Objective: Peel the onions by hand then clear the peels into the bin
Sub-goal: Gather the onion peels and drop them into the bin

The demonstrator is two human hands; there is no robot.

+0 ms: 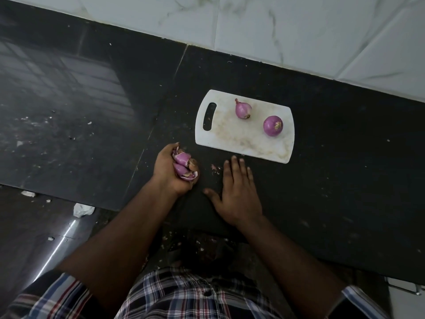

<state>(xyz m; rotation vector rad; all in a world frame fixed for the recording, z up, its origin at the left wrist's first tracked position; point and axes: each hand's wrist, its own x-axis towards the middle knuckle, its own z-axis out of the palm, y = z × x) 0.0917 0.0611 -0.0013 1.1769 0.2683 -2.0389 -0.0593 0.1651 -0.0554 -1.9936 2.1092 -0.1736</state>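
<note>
Two peeled onions lie on the white cutting board (243,139), which sits on the dark worktop (345,180) toward the far right, close to the pale marble-patterned wall tiles (299,31). The left onion (242,109) is drop-shaped, with its pointed tip aimed at the far left; the right onion (272,125) is rounder and shows its root end. They lie apart from each other, away from the board's handle slot at the left end.

The left hand (171,171) is near the board's near-left corner, its grip closed tight round a bunch of purple onion peels (182,168) that bulge out between the fingers. The right hand (236,194) lies flat on the worktop just near of the board, fingers straight and together, thumb spread to the left, holding nothing. A few loose peel scraps (215,169) lie on the worktop between the two hands, just beside the right fingertips. White specks and a crumpled pale scrap (82,209) are scattered to the left, off the worktop's edge. A checked shirt (184,295) fills the near edge.
</note>
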